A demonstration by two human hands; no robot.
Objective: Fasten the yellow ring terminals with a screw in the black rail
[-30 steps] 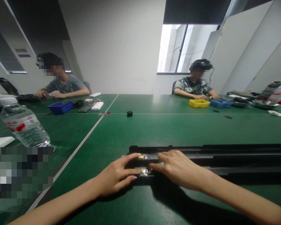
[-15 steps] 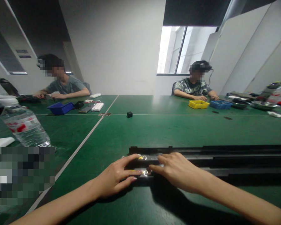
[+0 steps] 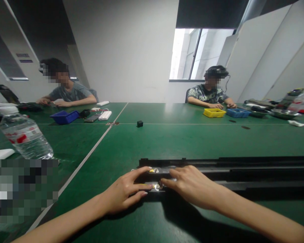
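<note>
A long black rail lies across the green table in front of me, running off to the right. My left hand grips the rail's left end, index finger laid along the top and the other fingers against the front. My right hand rests on the rail just to the right, its fingertips pinched at a small shiny metal part on the rail's end. A second shiny fitting sits just behind, between the two hands.
A water bottle stands at my near left beside a white pad. A small black cube lies mid-table. Two people sit across, near a blue bin, a yellow bin and another blue bin.
Hardly anything differs. Both hands stay on the rail's left end, and the view has shifted very slightly.
</note>
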